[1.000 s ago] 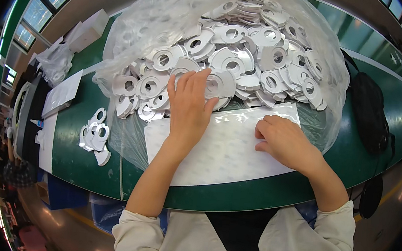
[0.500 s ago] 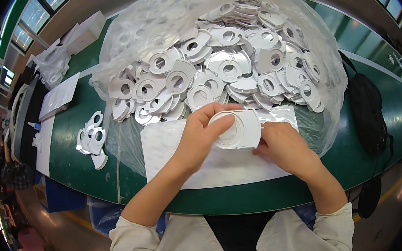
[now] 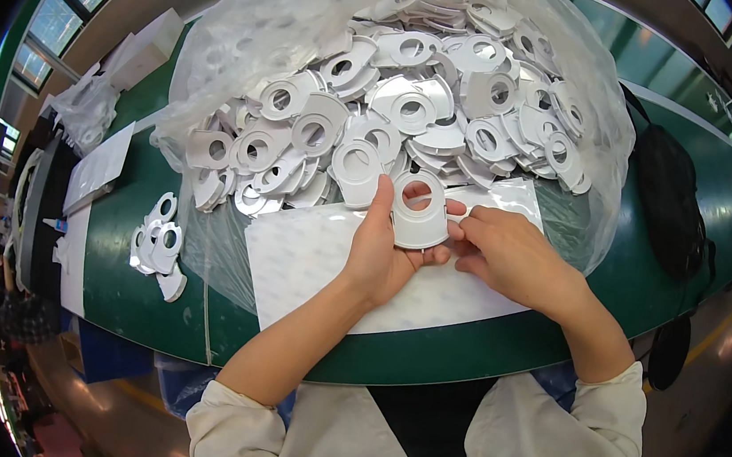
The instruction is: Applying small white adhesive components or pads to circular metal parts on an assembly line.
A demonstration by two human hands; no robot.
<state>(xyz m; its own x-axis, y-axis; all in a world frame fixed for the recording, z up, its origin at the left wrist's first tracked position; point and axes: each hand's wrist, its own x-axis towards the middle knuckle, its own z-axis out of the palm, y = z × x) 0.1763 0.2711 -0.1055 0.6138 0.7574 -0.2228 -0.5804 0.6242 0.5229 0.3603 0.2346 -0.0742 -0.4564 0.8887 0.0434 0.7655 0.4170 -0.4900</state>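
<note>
A white plastic part (image 3: 421, 221) with a round hole and a rounded plate end rests in my left hand (image 3: 379, 252). My left thumb lies along its left side, with the fingers curled behind and under it; one finger shows through the hole. Right beside the part's right edge, my right hand (image 3: 506, 252) has its fingers drawn together in a pinch; whether anything small is between them is hidden. Beneath both hands lies a white sheet (image 3: 318, 259). A large heap of similar white parts (image 3: 414, 113) sits just beyond, on a clear plastic bag.
The clear plastic bag (image 3: 232, 63) spreads around the heap on the green table (image 3: 116, 229). A small group of parts (image 3: 159, 247) lies at the left. A black bag (image 3: 668, 198) is at the right. A white box (image 3: 148, 49) stands at the far left.
The part has been turned in my left hand, so its hole now faces up at the far end. My left palm has rolled upward, and my right fingers have shifted slightly left.
</note>
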